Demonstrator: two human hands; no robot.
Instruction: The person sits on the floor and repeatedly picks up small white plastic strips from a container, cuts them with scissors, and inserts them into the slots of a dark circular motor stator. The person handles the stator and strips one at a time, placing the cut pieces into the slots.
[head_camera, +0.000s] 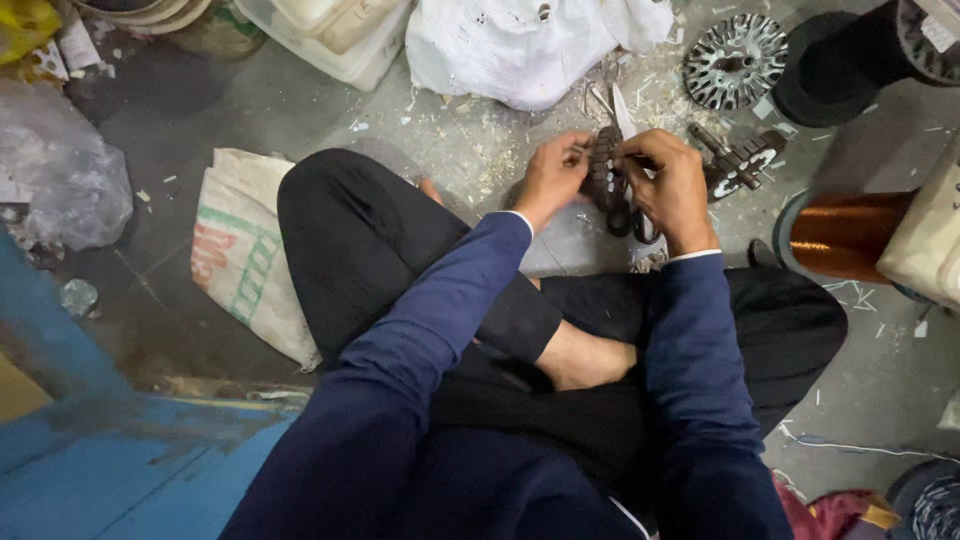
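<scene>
I sit cross-legged on the floor in dark trousers and blue sleeves. My left hand (552, 176) grips a dark slotted metal motor core (603, 168), held upright between both hands. My right hand (672, 186) presses against the core's right side and also holds black-handled scissors (622, 210), whose blades point up past the core. What the fingertips do at the core's slots is hidden.
A second slotted core (738, 163) lies right of my hands, and a round finned metal disc (735, 60) above it. A copper wire spool (845, 235) stands at right, a white bag (520, 45) ahead, a woven sack (245, 250) at left. Paper scraps litter the floor.
</scene>
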